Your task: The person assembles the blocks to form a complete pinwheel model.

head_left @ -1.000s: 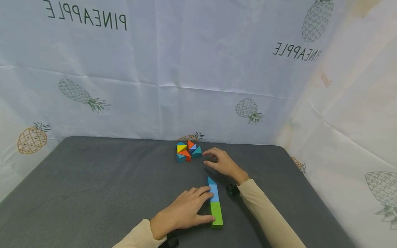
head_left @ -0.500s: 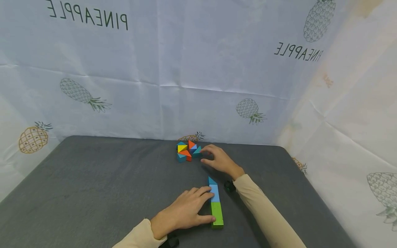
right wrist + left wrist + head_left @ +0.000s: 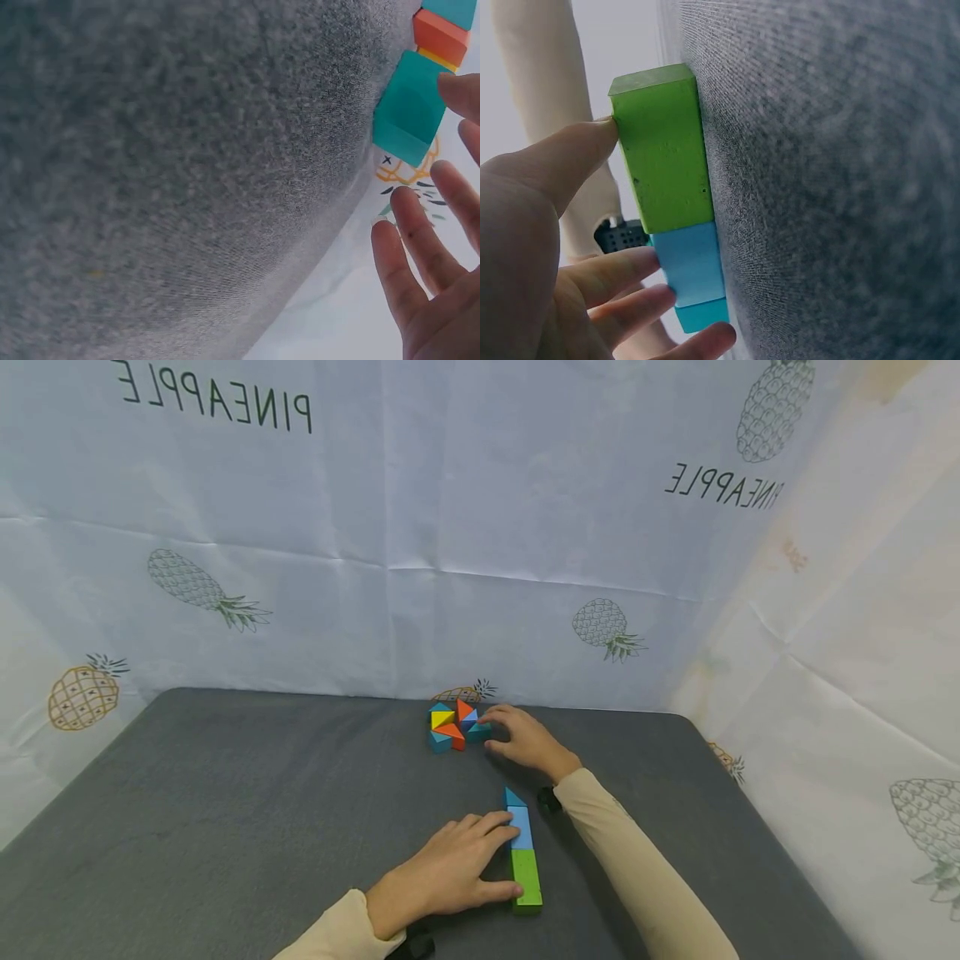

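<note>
My left hand rests beside a straight row of blocks on the table, fingers spread. Its thumb touches the green rectangular block, and its fingertips lie at the light-blue block. A blue triangular block tops the row at the far end. At the back, my right hand reaches over a teal triangular block on the right side of a cluster. Thumb and index finger stand around that block, the thumb tip right at its edge in the right wrist view. The other fingers are extended and apart.
The cluster also holds a yellow block, an orange-red block, a blue block and several others close together. Behind the dark grey table hangs a white cloth printed with pineapples.
My right hand has moved left, from beside the teal triangular block to over it, with the fingers now covering part of it. The left hand and the row of blocks stay in place.
</note>
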{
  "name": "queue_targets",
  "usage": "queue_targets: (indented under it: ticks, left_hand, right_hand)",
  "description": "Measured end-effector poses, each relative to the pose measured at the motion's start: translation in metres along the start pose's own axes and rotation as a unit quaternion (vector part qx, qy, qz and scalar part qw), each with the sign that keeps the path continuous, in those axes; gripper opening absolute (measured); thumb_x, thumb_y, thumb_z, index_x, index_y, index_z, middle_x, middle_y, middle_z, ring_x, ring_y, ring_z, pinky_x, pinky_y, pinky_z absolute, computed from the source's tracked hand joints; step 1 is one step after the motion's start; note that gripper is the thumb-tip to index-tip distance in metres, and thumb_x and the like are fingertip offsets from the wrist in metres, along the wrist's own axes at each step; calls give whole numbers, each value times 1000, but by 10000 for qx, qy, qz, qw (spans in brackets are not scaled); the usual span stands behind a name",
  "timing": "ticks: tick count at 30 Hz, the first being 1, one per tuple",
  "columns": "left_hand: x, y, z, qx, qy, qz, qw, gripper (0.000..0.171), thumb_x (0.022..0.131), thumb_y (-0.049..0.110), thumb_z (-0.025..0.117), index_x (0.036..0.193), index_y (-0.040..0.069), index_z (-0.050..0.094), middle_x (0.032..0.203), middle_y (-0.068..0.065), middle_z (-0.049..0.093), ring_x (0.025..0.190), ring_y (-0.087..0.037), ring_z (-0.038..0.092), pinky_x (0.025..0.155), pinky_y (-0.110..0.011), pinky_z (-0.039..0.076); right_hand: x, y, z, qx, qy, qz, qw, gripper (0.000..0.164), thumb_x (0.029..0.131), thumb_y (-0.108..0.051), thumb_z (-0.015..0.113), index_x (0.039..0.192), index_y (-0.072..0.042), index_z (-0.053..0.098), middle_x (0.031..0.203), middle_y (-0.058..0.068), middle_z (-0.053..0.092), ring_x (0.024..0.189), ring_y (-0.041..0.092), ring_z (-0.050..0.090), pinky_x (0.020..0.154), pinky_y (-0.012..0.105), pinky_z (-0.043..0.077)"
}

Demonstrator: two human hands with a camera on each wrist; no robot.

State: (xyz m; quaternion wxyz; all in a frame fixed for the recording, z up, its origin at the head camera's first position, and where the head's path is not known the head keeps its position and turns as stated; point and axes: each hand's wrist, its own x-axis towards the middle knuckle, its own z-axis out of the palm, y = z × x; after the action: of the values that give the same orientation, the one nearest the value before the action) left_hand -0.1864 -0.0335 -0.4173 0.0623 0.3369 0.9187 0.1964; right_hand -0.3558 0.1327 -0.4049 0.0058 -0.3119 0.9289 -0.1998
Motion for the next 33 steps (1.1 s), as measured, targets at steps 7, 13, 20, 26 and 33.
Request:
queue_targets:
  ticks: [7, 13, 20, 26, 33]
  left_hand:
    - [0, -1, 0, -13, -24, 10, 10000, 71, 91, 67, 55, 146, 23, 49, 154, 2, 43, 133, -22, 50, 102, -48, 48]
    - [0, -1, 0, -16, -8, 6, 10000, 71, 91, 67, 55, 146, 23, 48, 154, 3, 42, 133, -21, 49, 102, -48, 47]
    - [0, -1, 1, -38, 84, 78, 9999, 70, 91, 66, 56, 145, 22, 50, 153, 2, 44, 132, -22, 51, 100, -47, 49]
    - [0, -1, 1, -67, 81, 85, 9999, 70, 91, 65, 57, 145, 22, 50, 153, 2, 44, 131, -21, 51, 100, -47, 49]
    - [0, -1, 1, -61, 63, 61, 9999, 70, 91, 66, 56, 145, 22, 49, 154, 2, 43, 132, -22, 50, 101, -47, 48]
  right_hand:
    - [8, -2, 2, -255, -266, 94, 9993, 41, 93, -21, 71, 133, -13, 63, 146, 11, 50, 137, 32, 47, 109, 51, 43]
    - [10, -3, 3, -330, -294, 57, 9990, 39, 94, -20, 70, 132, -14, 63, 146, 11, 50, 135, 31, 48, 108, 49, 44]
    - [10, -3, 3, -307, -259, -11, 9992, 36, 95, -15, 67, 131, -14, 63, 143, 11, 51, 131, 31, 51, 105, 48, 46]
    - [10, -3, 4, -242, -188, 82, 9995, 33, 95, -14, 67, 128, -14, 65, 136, 13, 53, 121, 29, 57, 99, 46, 50]
    - [11, -2, 5, -257, -249, 338, 9988, 36, 95, -21, 68, 130, -15, 64, 129, 11, 53, 113, 27, 58, 94, 45, 51]
